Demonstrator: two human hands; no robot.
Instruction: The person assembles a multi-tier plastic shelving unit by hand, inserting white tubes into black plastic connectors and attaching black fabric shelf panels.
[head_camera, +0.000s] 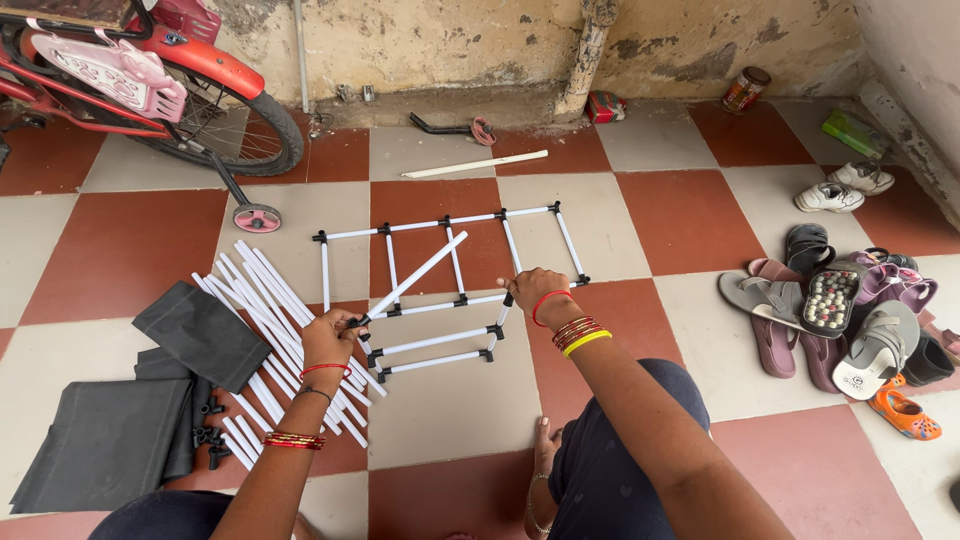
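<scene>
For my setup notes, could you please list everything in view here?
Tube frame: one, white with black joints, floor centre.
Loose tubes: a pile, white, left of frame.
Fabric sheets: several, dark grey, lower left.
Connectors: a few, black, beside fabric.
Bicycle: one, red, top left.
Footwear: a heap, mixed colours, right.
Left hand: holds a white tube.
Right hand: on the frame.

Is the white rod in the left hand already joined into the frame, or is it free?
Free. The left hand holds the white rod slanted across the frame, its far end in no black joint.
</scene>
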